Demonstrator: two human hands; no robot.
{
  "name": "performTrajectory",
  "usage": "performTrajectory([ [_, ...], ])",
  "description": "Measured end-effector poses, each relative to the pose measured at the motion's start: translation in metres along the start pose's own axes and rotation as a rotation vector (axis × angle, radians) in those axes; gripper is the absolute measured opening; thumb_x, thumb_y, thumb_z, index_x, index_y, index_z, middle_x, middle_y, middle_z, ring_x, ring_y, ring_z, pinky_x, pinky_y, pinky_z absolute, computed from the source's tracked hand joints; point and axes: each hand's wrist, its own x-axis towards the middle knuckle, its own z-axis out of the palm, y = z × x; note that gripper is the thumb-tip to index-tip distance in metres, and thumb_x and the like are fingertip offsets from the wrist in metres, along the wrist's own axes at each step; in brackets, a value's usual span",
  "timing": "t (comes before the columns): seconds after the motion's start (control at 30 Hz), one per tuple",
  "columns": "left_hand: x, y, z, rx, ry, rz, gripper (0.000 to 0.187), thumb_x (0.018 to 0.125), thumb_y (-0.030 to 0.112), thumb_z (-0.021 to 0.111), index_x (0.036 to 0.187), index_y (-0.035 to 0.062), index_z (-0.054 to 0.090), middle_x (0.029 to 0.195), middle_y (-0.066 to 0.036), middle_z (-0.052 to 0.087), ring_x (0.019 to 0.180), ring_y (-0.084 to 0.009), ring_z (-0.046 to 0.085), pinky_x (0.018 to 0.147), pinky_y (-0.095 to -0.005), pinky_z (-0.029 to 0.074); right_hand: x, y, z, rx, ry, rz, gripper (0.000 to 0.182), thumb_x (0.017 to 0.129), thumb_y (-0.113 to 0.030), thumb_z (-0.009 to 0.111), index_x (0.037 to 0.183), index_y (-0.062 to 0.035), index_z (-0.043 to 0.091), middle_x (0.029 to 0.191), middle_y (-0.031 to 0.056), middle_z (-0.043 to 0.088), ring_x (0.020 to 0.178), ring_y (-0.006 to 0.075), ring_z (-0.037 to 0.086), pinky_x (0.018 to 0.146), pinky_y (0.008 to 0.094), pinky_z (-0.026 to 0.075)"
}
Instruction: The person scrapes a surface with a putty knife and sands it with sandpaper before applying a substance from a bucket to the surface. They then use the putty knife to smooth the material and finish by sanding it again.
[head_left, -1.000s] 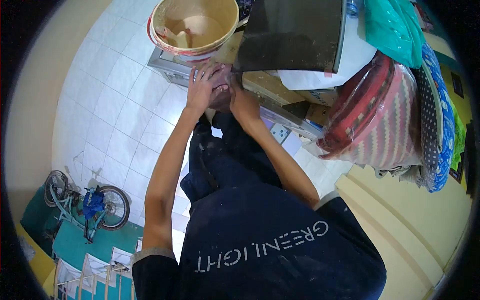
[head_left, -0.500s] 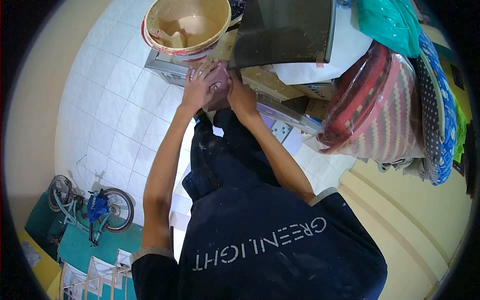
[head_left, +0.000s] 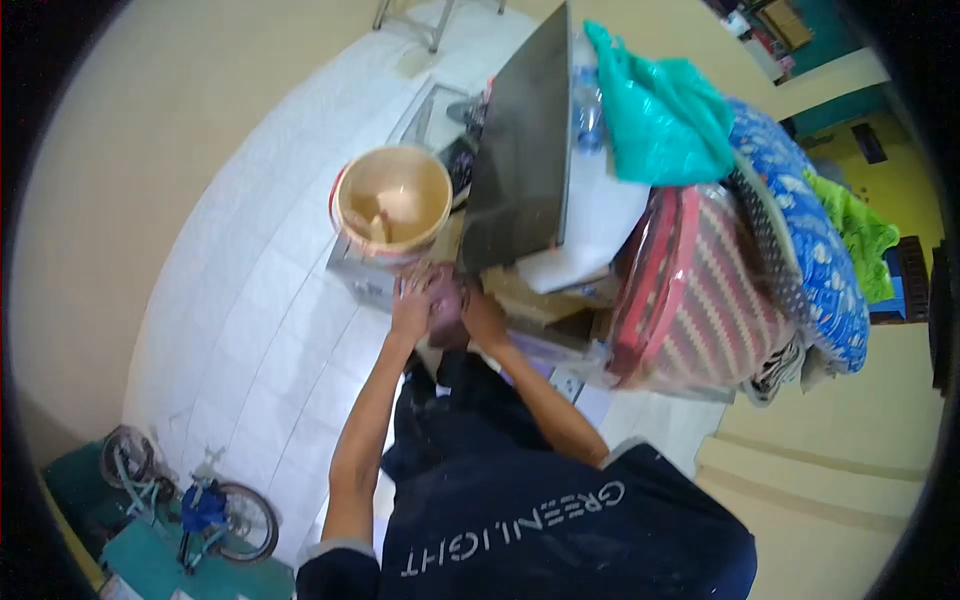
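Head cam: both hands are pressing on a small maroon thing (head_left: pixel 447 300) at the box edge, just below the paint bucket (head_left: pixel 392 205). Left hand (head_left: pixel 411 308) is lying on it with fingers spread; right hand (head_left: pixel 482 316) is cupping its other side, though its finger grip is too blurry to tell. A dark panel (head_left: pixel 520 160) is leaning right above.

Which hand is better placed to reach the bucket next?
Left, probably. The left hand lies on the brownish pad directly below the bucket. The right hand holds the pad's far side, under the dark panel, farther from the bucket.
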Motion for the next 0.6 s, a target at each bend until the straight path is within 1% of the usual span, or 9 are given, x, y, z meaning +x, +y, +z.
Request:
performTrajectory([
  [0.03,0.000,0.006,-0.003,0.001,-0.033,-0.038,0.066,0.078,0.023,0.069,0.139,0.0226,0.046,0.147,-0.002,0.039,0.142,-0.0250,0.026,0.114,-0.0544,0.016,-0.009,0.003,0.000,-0.087,-0.084,-0.015,0.024,0.094,-0.024,0.046,0.107,-0.0097,0.061,0.078,0.0266,0.064,0.076,0.0469,0.063,0.068,0.0573,0.049],
  [0.1,-0.002,0.007,0.001,0.063,-0.020,0.002,0.064,0.080,0.026,0.070,0.139,0.0190,0.046,0.145,-0.006,0.041,0.140,-0.0277,0.029,0.110,-0.0587,0.021,-0.032,0.012,0.004,-0.131,-0.196,-0.103,0.026,0.095,-0.024,0.046,0.105,-0.0064,0.062,0.079,0.0275,0.064,0.077,0.0464,0.063,0.068,0.0572,0.048],
  [0.17,-0.002,0.017,-0.007,0.014,-0.026,-0.055,0.064,0.081,0.025,0.069,0.140,0.0197,0.045,0.147,-0.005,0.039,0.142,-0.0275,0.026,0.111,-0.0592,0.022,-0.032,-0.003,-0.020,0.032,-0.222,-0.045,0.026,0.095,-0.023,0.046,0.107,-0.0071,0.062,0.080,0.0288,0.064,0.076,0.0461,0.063,0.067,0.0570,0.048],
  [0.23,0.003,0.017,-0.014,0.028,-0.073,-0.079,0.065,0.082,0.026,0.069,0.141,0.0204,0.043,0.148,-0.004,0.037,0.142,-0.0276,0.026,0.111,-0.0594,0.022,-0.012,-0.006,-0.012,-0.034,-0.296,0.035,0.039,0.090,-0.018,0.050,0.128,-0.0147,0.052,0.088,0.0264,0.066,0.082,0.0452,0.064,0.072,0.0552,0.051],
  [0.3,-0.003,0.022,-0.009,0.033,-0.119,-0.102,0.065,0.082,0.027,0.068,0.142,0.0212,0.042,0.149,-0.003,0.036,0.142,-0.0276,0.025,0.111,-0.0596,0.022,-0.017,-0.014,-0.017,-0.003,-0.204,0.001,0.046,0.089,-0.019,0.051,0.135,-0.0139,0.045,0.085,0.0263,0.066,0.080,0.0460,0.064,0.071,0.0562,0.050],
  [0.4,0.006,0.019,-0.009,0.155,-0.122,-0.061,0.066,0.084,0.028,0.067,0.143,0.0223,0.041,0.150,-0.002,0.035,0.143,-0.0279,0.024,0.111,-0.0599,0.022,-0.034,-0.020,-0.029,-0.026,-0.315,0.063,0.032,0.090,-0.020,0.051,0.118,-0.0056,0.057,0.085,0.0261,0.066,0.082,0.0450,0.065,0.071,0.0547,0.051],
  [0.43,0.009,0.016,-0.005,0.123,-0.100,-0.060,0.066,0.084,0.029,0.067,0.144,0.0228,0.039,0.151,-0.001,0.034,0.143,-0.0279,0.024,0.111,-0.0603,0.022,-0.028,-0.001,-0.006,0.083,-0.015,-0.138,0.030,0.092,-0.022,0.050,0.115,-0.0055,0.060,0.086,0.0264,0.066,0.084,0.0438,0.065,0.072,0.0532,0.052],
  [0.53,-0.002,0.018,0.001,0.096,-0.098,-0.066,0.069,0.084,0.030,0.065,0.147,0.0240,0.035,0.152,0.001,0.031,0.144,-0.0275,0.022,0.111,-0.0612,0.022,-0.002,-0.007,-0.015,-0.032,-0.161,0.006,0.043,0.094,-0.027,0.047,0.135,-0.0131,0.051,0.089,0.0274,0.066,0.081,0.0452,0.064,0.075,0.0545,0.051],
  [0.6,0.003,0.018,-0.006,0.128,-0.126,-0.063,0.070,0.084,0.030,0.065,0.147,0.0245,0.034,0.153,0.000,0.030,0.144,-0.0274,0.021,0.111,-0.0610,0.022,-0.011,-0.015,-0.022,-0.003,-0.205,0.040,0.040,0.094,-0.026,0.047,0.132,-0.0133,0.055,0.089,0.0277,0.066,0.081,0.0454,0.064,0.074,0.0549,0.051],
])
